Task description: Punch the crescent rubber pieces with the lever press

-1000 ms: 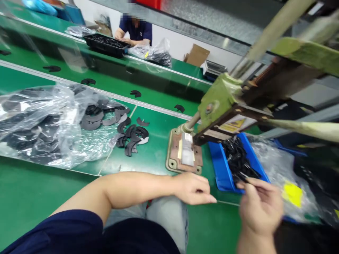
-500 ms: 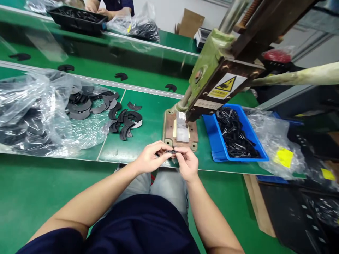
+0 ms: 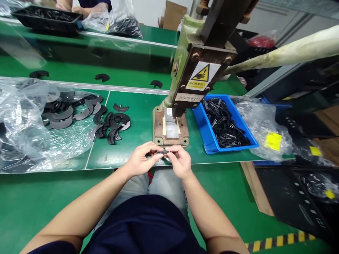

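Note:
My left hand (image 3: 144,157) and my right hand (image 3: 179,161) meet at the bench's front edge, fingers closed on a small black plastic part (image 3: 163,152) held between them. Fingertips hide much of that part. Just beyond them stands a hand press (image 3: 194,74), its metal fixture block (image 3: 172,131) bare on the base plate (image 3: 159,132). Left of the press lies a loose pile of black curved plastic pieces (image 3: 113,123). To its right, a blue bin (image 3: 208,143) holds many thin black parts (image 3: 225,123).
A clear plastic bag (image 3: 66,141) with more curved pieces covers the bench's left. Several curved pieces (image 3: 102,77) lie on the green strip behind. The press lever (image 3: 286,49) reaches out rightward. Across the bench, a person's hands (image 3: 79,10) are near a black tray (image 3: 47,23).
The camera view has turned to the right, so the bench and press appear farther left. Both hands keep hold of the small part. Curved pieces on the strip appear shifted left.

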Demonstrator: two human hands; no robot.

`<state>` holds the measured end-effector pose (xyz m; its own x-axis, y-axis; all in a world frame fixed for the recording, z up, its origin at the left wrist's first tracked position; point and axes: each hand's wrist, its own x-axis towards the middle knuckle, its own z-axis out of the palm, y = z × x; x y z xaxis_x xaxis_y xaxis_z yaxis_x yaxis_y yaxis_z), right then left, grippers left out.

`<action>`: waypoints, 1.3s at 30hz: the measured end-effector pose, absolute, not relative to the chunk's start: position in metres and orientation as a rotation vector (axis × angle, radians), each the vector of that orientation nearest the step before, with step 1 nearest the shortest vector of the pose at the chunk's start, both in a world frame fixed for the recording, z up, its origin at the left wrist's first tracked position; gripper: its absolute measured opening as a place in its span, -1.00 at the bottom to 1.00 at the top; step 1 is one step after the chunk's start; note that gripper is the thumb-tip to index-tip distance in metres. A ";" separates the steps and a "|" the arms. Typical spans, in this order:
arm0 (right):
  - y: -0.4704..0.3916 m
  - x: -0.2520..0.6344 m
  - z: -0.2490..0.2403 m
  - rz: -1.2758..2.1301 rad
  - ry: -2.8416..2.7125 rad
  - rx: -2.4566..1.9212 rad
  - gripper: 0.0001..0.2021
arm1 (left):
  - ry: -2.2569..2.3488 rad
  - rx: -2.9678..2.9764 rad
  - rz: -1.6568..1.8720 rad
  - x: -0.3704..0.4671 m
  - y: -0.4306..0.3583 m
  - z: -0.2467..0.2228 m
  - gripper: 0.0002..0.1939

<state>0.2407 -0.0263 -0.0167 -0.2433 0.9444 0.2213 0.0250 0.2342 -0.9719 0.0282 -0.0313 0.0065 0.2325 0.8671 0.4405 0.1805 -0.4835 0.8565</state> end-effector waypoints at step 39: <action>0.056 0.340 0.262 0.156 -1.559 -0.563 -0.37 | 1.320 2.346 1.056 0.033 0.094 0.037 -0.79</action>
